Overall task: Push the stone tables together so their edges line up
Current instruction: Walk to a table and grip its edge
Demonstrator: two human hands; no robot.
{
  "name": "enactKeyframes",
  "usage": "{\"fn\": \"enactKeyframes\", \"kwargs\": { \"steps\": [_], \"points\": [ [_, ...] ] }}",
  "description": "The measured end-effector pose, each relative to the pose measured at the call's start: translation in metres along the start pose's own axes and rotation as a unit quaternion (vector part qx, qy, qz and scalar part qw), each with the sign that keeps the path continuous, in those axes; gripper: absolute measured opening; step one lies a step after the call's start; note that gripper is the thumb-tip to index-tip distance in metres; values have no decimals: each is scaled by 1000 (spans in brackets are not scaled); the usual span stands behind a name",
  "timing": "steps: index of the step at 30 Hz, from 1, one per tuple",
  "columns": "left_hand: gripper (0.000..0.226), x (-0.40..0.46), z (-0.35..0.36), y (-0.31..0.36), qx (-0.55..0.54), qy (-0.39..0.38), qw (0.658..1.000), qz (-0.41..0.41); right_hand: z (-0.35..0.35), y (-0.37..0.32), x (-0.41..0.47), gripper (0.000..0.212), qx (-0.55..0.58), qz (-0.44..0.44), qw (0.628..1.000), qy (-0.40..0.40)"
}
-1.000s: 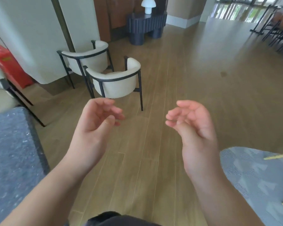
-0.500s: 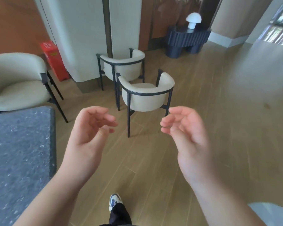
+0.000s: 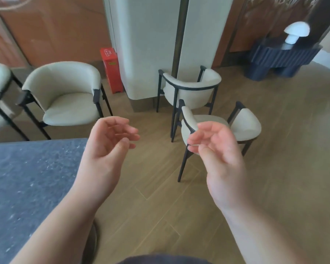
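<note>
The fingers of the left hand (image 3: 105, 147) were loosely curled and gripped nothing; those of the right hand (image 3: 219, 155) curled the same way, also empty. Both hands hung in the air over the wooden floor (image 3: 151, 216), palms turned toward each other, apart, touching no furniture. The left forearm crossed the near corner of the grey stone table (image 3: 27, 183), which filled the lower left and was cut off by the frame's left and bottom edges, so its long axis could not be told. Its far edge ran roughly level across the view. A cream chair (image 3: 65, 96) stood just beyond that edge. No second table showed.
</note>
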State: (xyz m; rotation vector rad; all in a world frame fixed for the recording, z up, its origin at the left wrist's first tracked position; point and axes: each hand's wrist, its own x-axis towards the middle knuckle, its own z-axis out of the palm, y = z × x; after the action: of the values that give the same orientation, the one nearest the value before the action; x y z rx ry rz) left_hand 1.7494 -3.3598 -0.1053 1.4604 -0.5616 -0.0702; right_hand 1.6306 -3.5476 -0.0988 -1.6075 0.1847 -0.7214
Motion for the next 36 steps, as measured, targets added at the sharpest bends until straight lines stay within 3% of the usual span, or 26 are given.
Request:
{"fn": "enactKeyframes", "kwargs": {
  "steps": [6,20,26,36],
  "points": [
    [32,65,14,-37,45,37,998,-38,-8,48,84,32,30,21,999,-28],
    [31,255,119,-99,89,150,984,-26,-64,141,340,35,61,24,988,-137],
    [33,298,104,-113,114,215,969,-37,-27,167,404,33,101,37,974,-201],
    [29,389,11,-165,98,315,943,-36,96,209,503,34,76,50,955,-283]
  ]
}}
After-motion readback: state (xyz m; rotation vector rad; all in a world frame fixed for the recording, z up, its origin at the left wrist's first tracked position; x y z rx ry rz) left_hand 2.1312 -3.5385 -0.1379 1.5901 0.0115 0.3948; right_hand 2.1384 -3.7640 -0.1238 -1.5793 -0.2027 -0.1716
